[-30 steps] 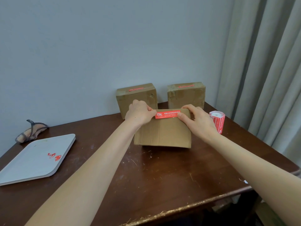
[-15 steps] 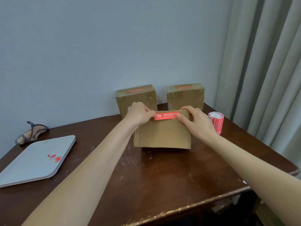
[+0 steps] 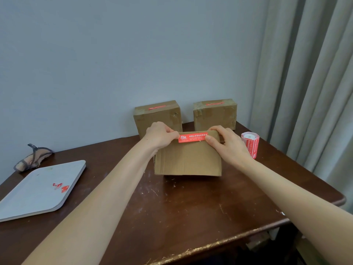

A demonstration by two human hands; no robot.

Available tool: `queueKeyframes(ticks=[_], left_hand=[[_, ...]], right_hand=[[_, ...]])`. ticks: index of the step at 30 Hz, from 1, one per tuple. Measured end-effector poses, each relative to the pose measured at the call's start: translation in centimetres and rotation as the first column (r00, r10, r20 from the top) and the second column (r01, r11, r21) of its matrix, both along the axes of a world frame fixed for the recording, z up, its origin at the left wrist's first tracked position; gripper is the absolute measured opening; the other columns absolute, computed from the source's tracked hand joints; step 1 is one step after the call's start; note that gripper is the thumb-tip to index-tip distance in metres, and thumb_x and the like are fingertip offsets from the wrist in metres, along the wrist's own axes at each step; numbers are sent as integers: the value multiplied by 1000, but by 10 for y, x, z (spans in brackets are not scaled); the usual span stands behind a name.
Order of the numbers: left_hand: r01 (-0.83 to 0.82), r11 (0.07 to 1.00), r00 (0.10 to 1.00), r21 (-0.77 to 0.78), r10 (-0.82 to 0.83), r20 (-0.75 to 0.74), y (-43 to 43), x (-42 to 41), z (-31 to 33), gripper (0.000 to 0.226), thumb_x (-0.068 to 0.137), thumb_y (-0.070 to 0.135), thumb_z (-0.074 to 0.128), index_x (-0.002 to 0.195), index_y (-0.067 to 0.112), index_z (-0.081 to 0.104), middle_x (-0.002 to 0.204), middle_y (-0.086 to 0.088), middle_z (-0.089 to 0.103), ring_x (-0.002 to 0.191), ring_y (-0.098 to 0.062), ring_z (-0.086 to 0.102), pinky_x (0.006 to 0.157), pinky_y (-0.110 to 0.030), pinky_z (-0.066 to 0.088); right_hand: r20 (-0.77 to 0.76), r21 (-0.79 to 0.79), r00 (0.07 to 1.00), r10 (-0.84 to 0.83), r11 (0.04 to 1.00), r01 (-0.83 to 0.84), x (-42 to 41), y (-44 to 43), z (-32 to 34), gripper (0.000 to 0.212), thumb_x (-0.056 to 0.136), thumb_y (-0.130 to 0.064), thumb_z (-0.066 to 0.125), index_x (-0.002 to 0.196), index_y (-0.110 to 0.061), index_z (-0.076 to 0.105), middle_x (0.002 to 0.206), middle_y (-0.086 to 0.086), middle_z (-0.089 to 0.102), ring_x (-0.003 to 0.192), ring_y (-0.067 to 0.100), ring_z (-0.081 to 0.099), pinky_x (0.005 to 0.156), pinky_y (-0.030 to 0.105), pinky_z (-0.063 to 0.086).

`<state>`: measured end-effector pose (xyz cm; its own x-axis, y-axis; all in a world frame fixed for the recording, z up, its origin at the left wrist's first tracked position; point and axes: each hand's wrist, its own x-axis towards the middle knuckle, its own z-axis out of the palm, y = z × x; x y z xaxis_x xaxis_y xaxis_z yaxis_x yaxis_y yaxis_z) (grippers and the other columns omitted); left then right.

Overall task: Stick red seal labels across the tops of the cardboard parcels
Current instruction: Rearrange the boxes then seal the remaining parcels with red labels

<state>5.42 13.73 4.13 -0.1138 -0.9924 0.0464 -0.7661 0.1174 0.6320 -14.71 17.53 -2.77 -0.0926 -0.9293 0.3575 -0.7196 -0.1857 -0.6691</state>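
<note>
A plain cardboard parcel [image 3: 188, 159] stands in the middle of the brown table. A red seal label [image 3: 193, 137] is stretched level with its top front edge. My left hand [image 3: 159, 135] pinches the label's left end and my right hand [image 3: 227, 144] pinches its right end. Whether the label touches the cardboard cannot be told. Two taped parcels stand against the wall behind, the left parcel [image 3: 157, 117] and the right parcel [image 3: 214, 113], each with a red label on top. A roll of red labels [image 3: 250, 144] stands upright to the right of my right hand.
A grey tray [image 3: 40, 190] with red scraps [image 3: 61, 187] lies at the table's left. A small cloth bundle [image 3: 32, 157] sits behind it by the wall. Curtains [image 3: 309, 83] hang on the right. The table's front edge [image 3: 210, 245] is chipped.
The view has tilted slightly, so everything sits a little lower in the frame. Both hands still hold the label at the parcel's top edge.
</note>
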Motion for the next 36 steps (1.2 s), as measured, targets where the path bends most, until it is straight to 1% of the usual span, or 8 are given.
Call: queueKeyframes(ticks=[6, 12, 19, 23, 26, 29, 32, 36], left_hand=[[0, 1000, 995, 26, 3, -103, 10, 3, 4, 30, 89, 23, 61, 113, 5, 68, 129, -7, 58, 117, -19, 50, 84, -27, 35], [4, 1000, 972, 17, 0, -233, 20, 5, 5, 21, 88, 22, 61, 101, 8, 71, 122, -1, 61, 103, -11, 45, 85, -27, 32], [-74, 981, 955, -178, 18, -296, 37, -4, -3, 18, 83, 20, 61, 66, 19, 68, 83, -3, 70, 73, -9, 54, 65, -24, 40], [-130, 959, 957, -253, 55, -283, 47, -11, -3, 17, 79, 20, 59, 63, 24, 66, 73, 9, 65, 69, -8, 55, 68, -29, 46], [-127, 959, 950, -254, 43, -309, 52, -16, -4, 15, 78, 19, 58, 65, 20, 66, 69, 6, 62, 64, -10, 52, 62, -28, 43], [-133, 955, 946, -264, 43, -321, 53, -19, -5, 15, 79, 20, 59, 65, 19, 66, 72, 6, 62, 63, -8, 51, 59, -24, 42], [-142, 951, 946, -276, 48, -322, 55, -22, -6, 14, 80, 22, 60, 67, 20, 67, 78, 5, 65, 68, -8, 55, 59, -24, 44], [-130, 953, 949, -273, 40, -312, 57, -26, -6, 14, 82, 23, 60, 70, 20, 66, 84, 4, 65, 71, -10, 55, 57, -21, 42]], right_hand=[[6, -10, 1000, 3, 1000, -3, 0, 0, -1, 33, 94, -49, 49, 123, -34, 53, 115, -1, 53, 98, 19, 56, 86, 40, 48], [27, -81, 999, 47, 996, -44, -5, -2, -1, 22, 92, -40, 55, 113, -33, 59, 106, -5, 53, 92, 16, 55, 88, 43, 48], [13, -103, 996, 88, 991, -86, -11, 3, -1, 20, 85, -37, 65, 105, -40, 60, 114, -12, 52, 102, 13, 54, 89, 40, 49], [-14, -48, 997, 79, 996, -79, -16, 11, -4, 28, 80, -34, 73, 106, -37, 62, 117, -15, 48, 107, 15, 52, 89, 41, 49], [-59, -75, 998, 17, 997, -21, -15, 18, -4, 34, 77, -37, 76, 108, -32, 65, 117, -13, 47, 111, 13, 48, 89, 31, 46], [107, -217, 992, -72, 972, 93, -6, 30, 8, 19, 76, -34, 78, 91, -25, 70, 99, -8, 56, 92, 9, 49, 75, 13, 37], [421, -215, 904, 75, 976, 19, 8, 42, 20, 12, 76, -22, 80, 73, -25, 69, 77, -6, 63, 68, 11, 48, 62, 12, 40], [573, -212, 808, 138, 977, -16, 20, 49, 25, 10, 77, -19, 79, 75, -26, 71, 72, -7, 67, 66, 12, 52, 61, 12, 44]])
